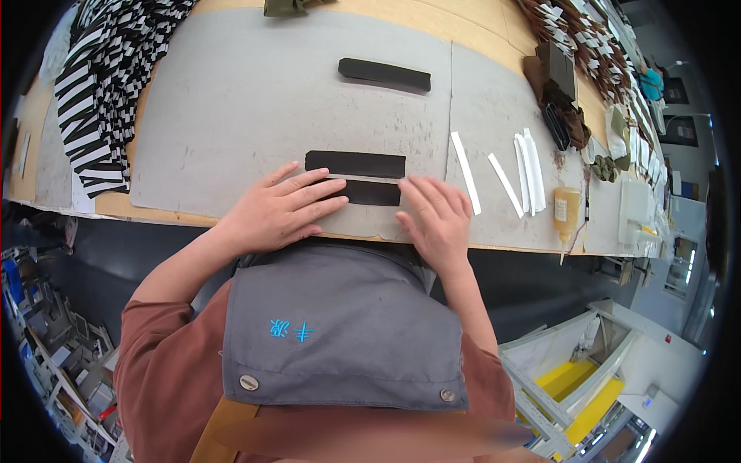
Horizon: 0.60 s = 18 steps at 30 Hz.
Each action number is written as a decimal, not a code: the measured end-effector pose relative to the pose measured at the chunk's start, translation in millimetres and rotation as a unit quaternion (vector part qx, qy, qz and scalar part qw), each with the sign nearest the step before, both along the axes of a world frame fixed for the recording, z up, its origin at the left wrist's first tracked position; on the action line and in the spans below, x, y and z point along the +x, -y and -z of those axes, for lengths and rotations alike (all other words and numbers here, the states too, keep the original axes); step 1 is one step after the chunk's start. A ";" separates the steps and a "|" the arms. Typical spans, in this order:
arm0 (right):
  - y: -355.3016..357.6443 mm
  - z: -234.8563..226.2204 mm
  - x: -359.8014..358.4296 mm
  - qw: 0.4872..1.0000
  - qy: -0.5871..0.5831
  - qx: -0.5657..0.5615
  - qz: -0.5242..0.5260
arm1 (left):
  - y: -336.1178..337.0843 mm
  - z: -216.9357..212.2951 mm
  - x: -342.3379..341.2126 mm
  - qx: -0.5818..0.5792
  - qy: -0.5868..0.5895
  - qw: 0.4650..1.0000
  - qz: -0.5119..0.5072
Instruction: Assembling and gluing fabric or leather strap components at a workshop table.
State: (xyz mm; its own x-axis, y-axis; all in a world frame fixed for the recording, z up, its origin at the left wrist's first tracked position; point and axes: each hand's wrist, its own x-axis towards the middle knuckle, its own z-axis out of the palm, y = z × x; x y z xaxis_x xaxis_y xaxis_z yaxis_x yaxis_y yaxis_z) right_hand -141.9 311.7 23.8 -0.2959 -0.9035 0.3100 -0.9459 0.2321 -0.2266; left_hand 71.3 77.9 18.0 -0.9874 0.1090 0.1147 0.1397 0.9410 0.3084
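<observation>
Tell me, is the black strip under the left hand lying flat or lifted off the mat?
Flat. The black strip lies flush on the grey mat, the left hand pressing its left end with spread fingers.

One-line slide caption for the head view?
Left hand presses a black strip on a grey mat; right hand rests beside its end.

The black strips (355, 163) look matt, like cloth or leather; the grey mat (231, 100) is scuffed card on a smooth wooden worktop (471, 27).
</observation>
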 end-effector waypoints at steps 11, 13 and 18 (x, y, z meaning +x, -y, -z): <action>132.0 13.0 -114.1 0.996 -0.057 -0.066 -0.002 | 4.5 12.8 -11.1 0.096 -0.080 0.989 -0.076; 141.3 23.4 -128.2 0.998 -0.050 -0.038 -0.027 | 5.2 16.1 -9.7 0.116 -0.114 0.984 -0.075; 144.2 30.9 -133.1 0.995 -0.078 -0.004 -0.066 | 6.5 19.1 -6.8 0.153 -0.164 0.971 -0.087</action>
